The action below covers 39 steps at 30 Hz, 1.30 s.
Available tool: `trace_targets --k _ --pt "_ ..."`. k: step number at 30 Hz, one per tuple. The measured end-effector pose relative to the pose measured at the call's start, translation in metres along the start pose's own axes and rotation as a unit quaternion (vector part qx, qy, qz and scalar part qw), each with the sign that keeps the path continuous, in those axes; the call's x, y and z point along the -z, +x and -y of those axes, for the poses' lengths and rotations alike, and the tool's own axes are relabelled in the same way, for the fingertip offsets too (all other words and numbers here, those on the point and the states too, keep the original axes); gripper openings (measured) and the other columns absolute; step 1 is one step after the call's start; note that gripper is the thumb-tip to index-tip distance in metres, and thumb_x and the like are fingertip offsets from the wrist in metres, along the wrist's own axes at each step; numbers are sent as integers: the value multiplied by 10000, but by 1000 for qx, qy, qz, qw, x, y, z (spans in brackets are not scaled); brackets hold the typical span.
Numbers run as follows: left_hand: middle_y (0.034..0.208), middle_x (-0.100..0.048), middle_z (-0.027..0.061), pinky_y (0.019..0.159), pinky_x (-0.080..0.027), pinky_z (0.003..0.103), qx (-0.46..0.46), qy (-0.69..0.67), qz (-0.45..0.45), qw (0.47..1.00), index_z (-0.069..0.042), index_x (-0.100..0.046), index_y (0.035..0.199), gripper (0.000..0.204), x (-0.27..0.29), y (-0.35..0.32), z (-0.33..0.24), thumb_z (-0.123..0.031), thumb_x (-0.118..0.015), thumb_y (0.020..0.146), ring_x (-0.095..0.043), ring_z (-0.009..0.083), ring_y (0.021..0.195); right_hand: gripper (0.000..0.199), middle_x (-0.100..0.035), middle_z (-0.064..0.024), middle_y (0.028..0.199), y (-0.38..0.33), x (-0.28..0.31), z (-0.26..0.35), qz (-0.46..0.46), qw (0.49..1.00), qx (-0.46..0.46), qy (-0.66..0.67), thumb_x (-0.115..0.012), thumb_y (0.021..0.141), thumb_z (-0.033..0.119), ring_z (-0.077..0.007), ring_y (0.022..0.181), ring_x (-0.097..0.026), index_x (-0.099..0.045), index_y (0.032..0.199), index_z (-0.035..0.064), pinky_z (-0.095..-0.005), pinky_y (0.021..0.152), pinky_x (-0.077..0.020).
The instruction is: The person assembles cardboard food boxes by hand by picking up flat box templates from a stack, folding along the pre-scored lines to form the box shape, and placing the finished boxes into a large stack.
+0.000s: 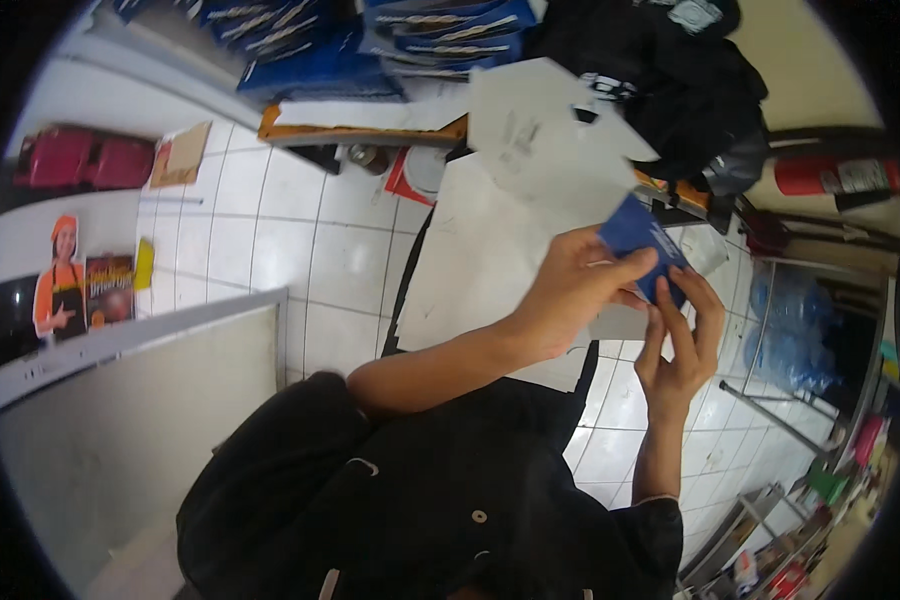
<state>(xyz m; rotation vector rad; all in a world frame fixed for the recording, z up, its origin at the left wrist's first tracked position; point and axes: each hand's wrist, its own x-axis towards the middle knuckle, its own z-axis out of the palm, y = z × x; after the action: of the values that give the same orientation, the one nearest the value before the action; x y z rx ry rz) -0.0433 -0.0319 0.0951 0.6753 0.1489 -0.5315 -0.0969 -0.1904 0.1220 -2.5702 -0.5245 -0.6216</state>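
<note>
While the left hand grips a blue card-like piece, thumb across its printed face, the right hand holds it by the fingertips near its five o'clock edge, probably to steady it from both sides. The piece sits between two and three o'clock from the view's centre (card or folded packet, I cannot tell). Toward one o'clock lies a white sheet; toward twelve, blue packages are stacked, perhaps to stay within reach.

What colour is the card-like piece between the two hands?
The card-like piece is blue with pale lettering; it shows best in the head view.
</note>
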Motion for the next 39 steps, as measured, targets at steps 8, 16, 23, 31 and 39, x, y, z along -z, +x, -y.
trace_targets --k 8,16,23,31,39 --pt "1178 -684 202 817 -581 345 -137 436 59 888 58 -529 1338 363 15 -58 -43 -85 -619 1017 -721 217 996 349 -572 -232 1149 -36 -26 47 -124 867 -239 418 -581 968 215 -326 1086 -578 -653 1119 -92 -347 827 -557" --pt "1098 -759 131 894 -536 282 -83 485 -42 870 59 -655 1180 227 99 -99 -33 22 -692 959 -712 165 1015 392 -533 -80 1158 -26 -93 39 -174 822 -367 400 -729 945 106 -140 934 -563 -614 1314 35 -255 752 -506" --pt "1131 -747 161 972 -498 291 -142 455 -123 870 97 -673 1252 323 95 -98 -44 7 -715 945 -688 179 1056 355 -523 -84 1075 6 -78 30 -118 931 -203 279 -856 813 120 -186 855 -560 -749 1144 48 -301 716 -494" --pt "1114 -745 148 957 -479 282 -122 523 -84 839 84 -693 1211 285 101 -89 -77 -32 -718 951 -671 168 1028 254 -516 -129 1086 12 -79 58 -49 955 -137 260 -823 766 61 -300 1032 -557 -758 1007 14 -383 830 -521" --pt "999 -726 97 799 -489 243 -116 603 -46 788 50 -731 1140 210 84 -81 -84 -21 -714 943 -640 117 874 168 -480 -118 1016 -5 -72 55 -40 948 -151 279 -823 777 95 -290 953 -520 -762 910 11 -367 813 -480"
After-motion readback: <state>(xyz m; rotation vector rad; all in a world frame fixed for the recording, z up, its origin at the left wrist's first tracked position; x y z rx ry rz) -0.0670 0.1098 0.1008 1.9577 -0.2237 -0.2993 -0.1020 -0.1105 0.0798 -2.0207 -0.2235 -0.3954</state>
